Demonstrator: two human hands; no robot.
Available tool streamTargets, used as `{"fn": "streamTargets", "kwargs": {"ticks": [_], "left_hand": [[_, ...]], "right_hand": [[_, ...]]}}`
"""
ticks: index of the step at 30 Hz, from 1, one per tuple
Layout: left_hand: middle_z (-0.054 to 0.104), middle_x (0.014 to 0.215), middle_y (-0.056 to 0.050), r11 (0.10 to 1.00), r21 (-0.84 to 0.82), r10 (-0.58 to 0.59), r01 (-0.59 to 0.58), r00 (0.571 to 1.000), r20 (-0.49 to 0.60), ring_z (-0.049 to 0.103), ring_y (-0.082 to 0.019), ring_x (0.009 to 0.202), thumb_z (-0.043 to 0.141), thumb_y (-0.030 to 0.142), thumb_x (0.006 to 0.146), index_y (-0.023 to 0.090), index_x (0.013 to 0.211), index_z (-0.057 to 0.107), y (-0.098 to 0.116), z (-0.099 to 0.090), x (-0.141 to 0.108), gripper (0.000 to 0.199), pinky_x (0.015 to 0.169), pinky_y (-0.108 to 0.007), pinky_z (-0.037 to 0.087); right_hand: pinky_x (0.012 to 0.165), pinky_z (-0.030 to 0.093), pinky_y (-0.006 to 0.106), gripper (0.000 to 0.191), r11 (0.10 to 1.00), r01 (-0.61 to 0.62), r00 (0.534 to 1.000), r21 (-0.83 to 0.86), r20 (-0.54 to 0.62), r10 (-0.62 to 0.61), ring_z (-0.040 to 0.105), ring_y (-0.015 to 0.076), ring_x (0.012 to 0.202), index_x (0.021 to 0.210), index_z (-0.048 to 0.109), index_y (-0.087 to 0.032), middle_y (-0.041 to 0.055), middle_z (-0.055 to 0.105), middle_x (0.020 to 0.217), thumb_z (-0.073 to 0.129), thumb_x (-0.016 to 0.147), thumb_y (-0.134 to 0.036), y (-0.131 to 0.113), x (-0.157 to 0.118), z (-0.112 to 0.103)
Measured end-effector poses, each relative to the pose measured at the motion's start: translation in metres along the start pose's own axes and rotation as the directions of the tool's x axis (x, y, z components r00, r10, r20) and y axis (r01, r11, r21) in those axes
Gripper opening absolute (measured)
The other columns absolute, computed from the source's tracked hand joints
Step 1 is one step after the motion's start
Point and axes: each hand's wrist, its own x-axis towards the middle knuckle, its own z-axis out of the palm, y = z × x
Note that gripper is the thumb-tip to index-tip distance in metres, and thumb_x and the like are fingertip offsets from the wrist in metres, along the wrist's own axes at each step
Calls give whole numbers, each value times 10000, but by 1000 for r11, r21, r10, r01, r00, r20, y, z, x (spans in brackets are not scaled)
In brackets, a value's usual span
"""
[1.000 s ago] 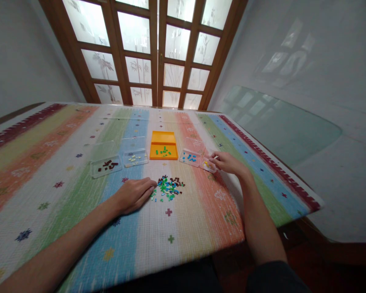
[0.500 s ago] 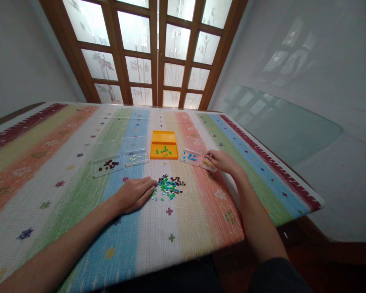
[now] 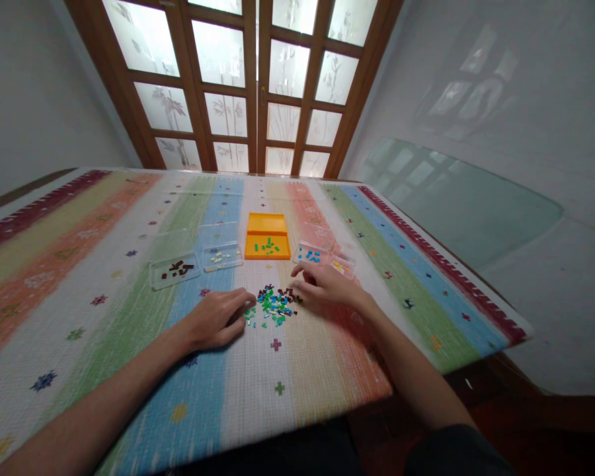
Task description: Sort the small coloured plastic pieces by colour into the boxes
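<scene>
Loose pieces: small pile of mixed pieces [image 3: 274, 305], green, blue and dark, lying on the striped bench cloth [image 3: 104, 317] between both hands.
Right hand [image 3: 322, 291]: at the pile's right edge, fingers curled over the nearest pieces; whether any piece is held cannot be told.
Left hand [image 3: 215, 318]: palm down, fingers loosely spread, tips at the pile's left edge, nothing gripped.
Trays behind pile: orange tray [image 3: 267, 244] with green pieces; clear tray [image 3: 173, 270] with dark pieces; clear tray [image 3: 221, 256] with pale pieces; clear tray [image 3: 309, 254] with blue pieces.
</scene>
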Motion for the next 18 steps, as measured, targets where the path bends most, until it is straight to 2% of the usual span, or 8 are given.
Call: {"fn": "streamTargets", "kwargs": {"ticks": [4,11,18], "left_hand": [[600,790,-19,1000,12,13,-13,1000,-5,579,-168,649,446,210,853,176,999,559,5,-5,2,187,632,-294,439],[607,766,-16,999,30,24,-23,999,-45,577,-149,629,447,218,904,184,921,577,5,-2,3,135,614,-272,437],[622,766,-18,999,40,5,-2,997,-75,582,-141,616,442,258,955,181,921,584,5,0,3,165,602,-263,439]], "right_hand": [[631,360,279,248,1000,-10,997,-24,75,12,553,163,627,1151,594,-187,9,669,716,486,1002,-352,-14,2,12],[703,390,291,245,995,25,1000,-99,8,-24,622,189,744,1151,604,-201,62,724,855,424,1020,-302,-18,2,25],[654,330,279,225,988,64,996,-141,66,-55,592,179,706,1122,632,-193,57,717,824,475,964,-225,-24,2,28]]}}
